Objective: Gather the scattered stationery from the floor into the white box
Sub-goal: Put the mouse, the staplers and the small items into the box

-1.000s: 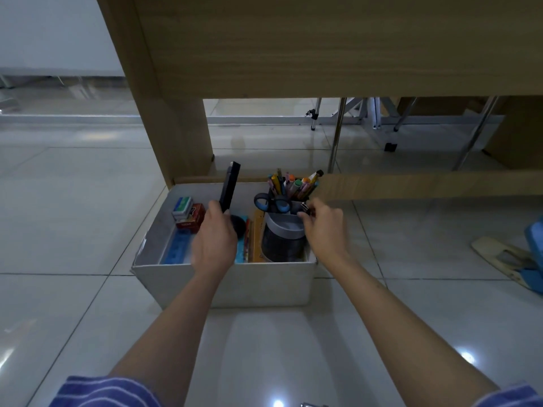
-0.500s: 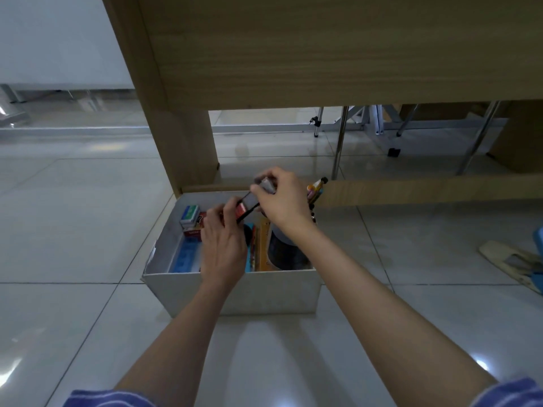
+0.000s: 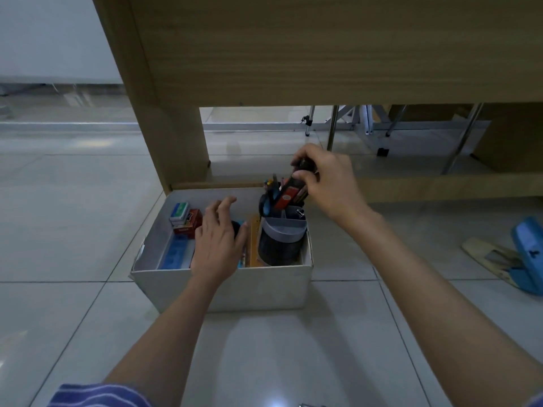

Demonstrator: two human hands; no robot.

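The white box (image 3: 223,289) stands on the tiled floor against a wooden desk. Inside it are a dark pen holder (image 3: 280,245) with pens and blue-handled scissors (image 3: 268,204), a wooden ruler (image 3: 253,242), a red carton (image 3: 189,221), a green-topped block (image 3: 179,211) and a blue tray (image 3: 174,252). My right hand (image 3: 326,180) grips a black and red stapler-like tool (image 3: 289,190) above the pen holder, tilted down toward it. My left hand (image 3: 219,242) hovers over the box's middle with relaxed fingers and holds nothing.
The wooden desk (image 3: 293,54) overhangs the box, with its leg (image 3: 176,142) just behind the box's left corner. A blue hole punch (image 3: 526,259) on a pale flat thing lies on the floor at the right. Metal stand legs (image 3: 332,127) rise behind the desk.
The black tool passed from my left hand to my right hand, which now holds it over the pen holder. My left hand let go and dropped lower over the box.
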